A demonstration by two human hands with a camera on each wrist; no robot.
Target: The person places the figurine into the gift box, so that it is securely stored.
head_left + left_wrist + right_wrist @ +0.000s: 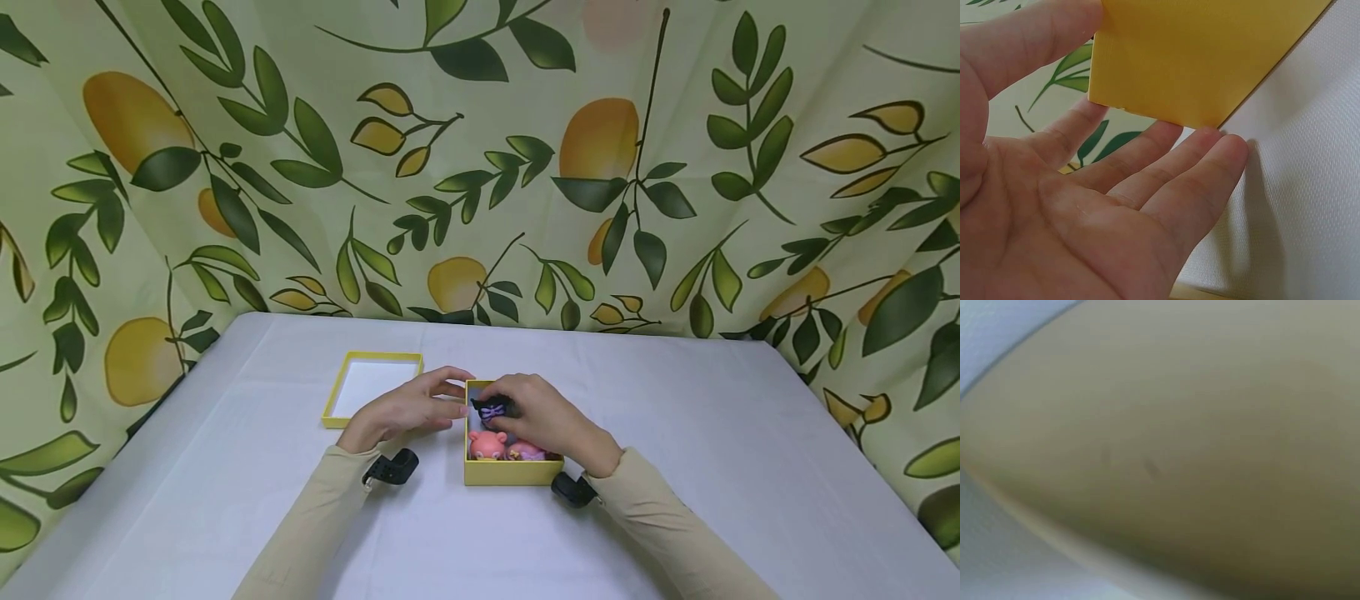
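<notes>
A yellow box [512,473] stands on the table with several small toy figures in it. My right hand [542,414] reaches in over its rim and pinches a black figurine with a purple bow [492,412]. A pink figurine with round ears [487,445] and a pink-and-purple figurine [527,451] lie along the near side of the box. My left hand [408,407] rests at the box's left side. In the left wrist view, its fairly straight fingers [1179,181] touch the upright corner of the yellow wall [1191,56], its thumb at the rim.
The yellow-edged box lid [372,423], white inside, lies on the white-covered table [712,467] left of the box and farther back. A patterned curtain [495,208] hangs behind the table. A blurred beige surface [1166,444] fills most of the right wrist view.
</notes>
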